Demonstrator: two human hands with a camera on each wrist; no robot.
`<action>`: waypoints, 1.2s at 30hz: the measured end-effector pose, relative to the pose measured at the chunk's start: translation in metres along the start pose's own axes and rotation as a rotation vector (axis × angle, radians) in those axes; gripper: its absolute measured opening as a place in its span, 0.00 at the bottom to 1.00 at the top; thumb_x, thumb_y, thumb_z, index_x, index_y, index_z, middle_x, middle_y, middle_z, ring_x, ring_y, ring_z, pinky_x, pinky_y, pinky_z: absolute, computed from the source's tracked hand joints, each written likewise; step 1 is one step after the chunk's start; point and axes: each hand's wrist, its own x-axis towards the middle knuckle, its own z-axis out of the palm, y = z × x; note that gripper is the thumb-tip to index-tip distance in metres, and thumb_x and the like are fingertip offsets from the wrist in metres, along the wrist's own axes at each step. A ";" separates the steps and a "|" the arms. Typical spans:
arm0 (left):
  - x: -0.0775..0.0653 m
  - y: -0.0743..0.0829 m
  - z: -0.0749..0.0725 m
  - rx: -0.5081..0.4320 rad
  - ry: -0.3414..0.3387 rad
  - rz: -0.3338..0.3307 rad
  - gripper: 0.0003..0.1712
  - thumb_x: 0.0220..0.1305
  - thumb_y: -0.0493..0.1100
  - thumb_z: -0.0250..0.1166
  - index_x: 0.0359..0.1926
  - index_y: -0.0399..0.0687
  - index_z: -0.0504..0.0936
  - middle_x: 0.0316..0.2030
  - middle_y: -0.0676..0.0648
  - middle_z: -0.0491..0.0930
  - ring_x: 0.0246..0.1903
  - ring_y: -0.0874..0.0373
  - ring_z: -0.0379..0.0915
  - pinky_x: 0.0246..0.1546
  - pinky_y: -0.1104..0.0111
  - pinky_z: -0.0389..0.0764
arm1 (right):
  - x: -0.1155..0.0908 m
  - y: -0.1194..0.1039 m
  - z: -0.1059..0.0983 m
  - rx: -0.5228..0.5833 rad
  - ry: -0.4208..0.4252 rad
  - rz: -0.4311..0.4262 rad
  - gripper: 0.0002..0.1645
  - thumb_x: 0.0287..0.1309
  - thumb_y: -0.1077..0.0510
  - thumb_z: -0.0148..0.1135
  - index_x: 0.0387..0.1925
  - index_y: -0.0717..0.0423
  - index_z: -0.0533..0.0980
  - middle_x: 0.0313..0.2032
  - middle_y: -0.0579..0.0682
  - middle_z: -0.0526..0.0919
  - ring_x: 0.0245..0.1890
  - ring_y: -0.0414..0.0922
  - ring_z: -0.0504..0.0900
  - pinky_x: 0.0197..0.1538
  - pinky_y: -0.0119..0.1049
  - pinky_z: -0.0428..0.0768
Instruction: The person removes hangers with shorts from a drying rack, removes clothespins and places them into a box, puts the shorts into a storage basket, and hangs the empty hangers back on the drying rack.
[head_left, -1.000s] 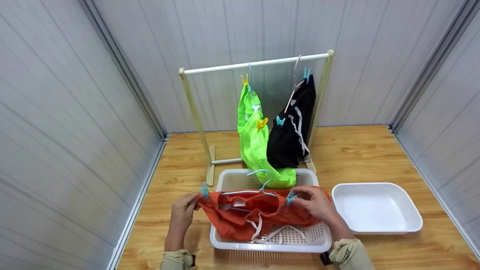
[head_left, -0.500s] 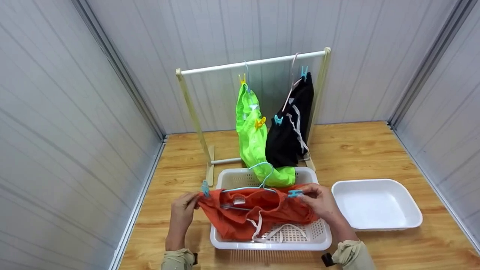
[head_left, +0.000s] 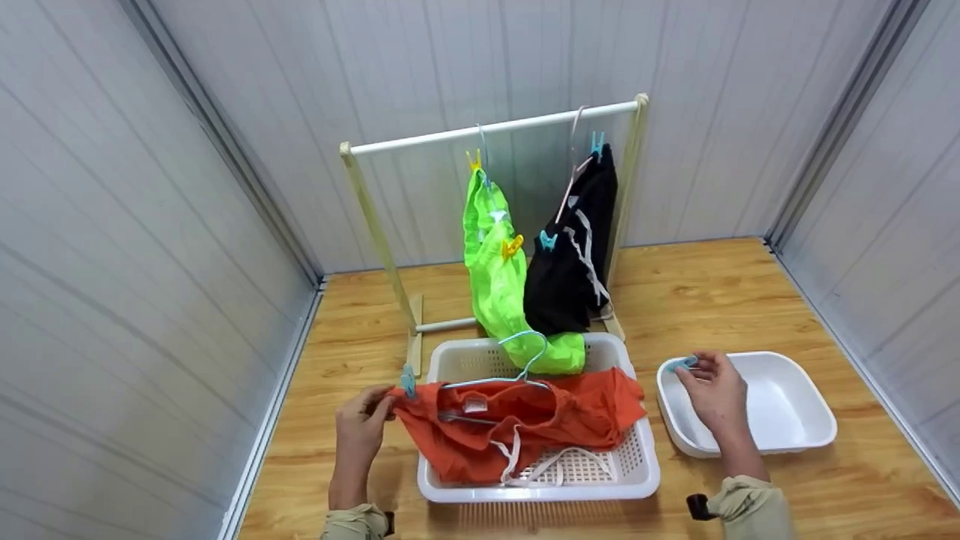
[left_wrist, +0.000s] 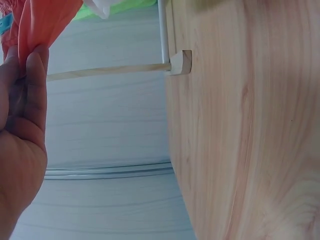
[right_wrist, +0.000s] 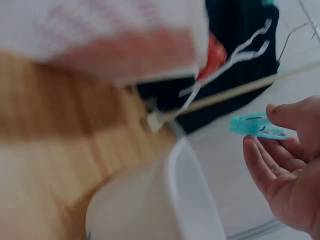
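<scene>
Orange-red drawstring shorts [head_left: 480,450] lie over a white perforated basket [head_left: 540,493], with a light blue hanger [head_left: 529,356] in their waist. My left hand [head_left: 361,424] pinches the left end of the waistband, just below a blue clothespin [head_left: 408,380] standing on it. In the left wrist view the thumb and fingers grip the orange cloth [left_wrist: 45,20]. Over the left rim of a white basin [head_left: 787,405], my right hand [head_left: 716,394] pinches another blue clothespin [right_wrist: 257,126]. That clothespin is apart from the shorts, whose right end lies loose on the basket rim.
Behind the basket stands a rack with a white bar [head_left: 495,135]. Bright green shorts [head_left: 491,262] with yellow clothespins and black shorts [head_left: 570,277] with blue clothespins hang there on hangers. The green hem reaches into the basket. Panel walls [head_left: 135,300] enclose the wooden surface [head_left: 697,292].
My right hand has taken the right clothespin off the shorts' waistband and carried it right, to the basin. The left hand keeps its hold on the left end. The head view has shifted slightly.
</scene>
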 end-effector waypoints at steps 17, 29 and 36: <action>-0.006 -0.004 -0.010 -0.299 -0.005 -0.186 0.04 0.59 0.21 0.62 0.36 0.21 0.81 0.30 0.31 0.82 0.28 0.55 0.82 0.31 0.65 0.84 | 0.023 0.046 -0.016 -0.339 -0.146 0.134 0.28 0.55 0.49 0.71 0.46 0.69 0.78 0.42 0.67 0.83 0.43 0.61 0.81 0.43 0.51 0.78; -0.004 0.002 -0.009 -0.331 0.041 -0.184 0.05 0.58 0.19 0.62 0.36 0.17 0.80 0.30 0.32 0.82 0.27 0.57 0.82 0.30 0.65 0.84 | 0.031 0.031 -0.020 -0.342 -0.131 0.139 0.21 0.59 0.50 0.67 0.41 0.67 0.79 0.36 0.61 0.84 0.37 0.54 0.82 0.36 0.41 0.77; 0.001 0.008 -0.006 -0.322 0.037 -0.135 0.05 0.58 0.20 0.62 0.37 0.18 0.81 0.30 0.32 0.83 0.27 0.57 0.82 0.29 0.66 0.83 | 0.033 -0.011 -0.020 -0.320 -0.045 0.036 0.18 0.63 0.52 0.62 0.40 0.66 0.81 0.33 0.58 0.84 0.33 0.51 0.81 0.31 0.36 0.75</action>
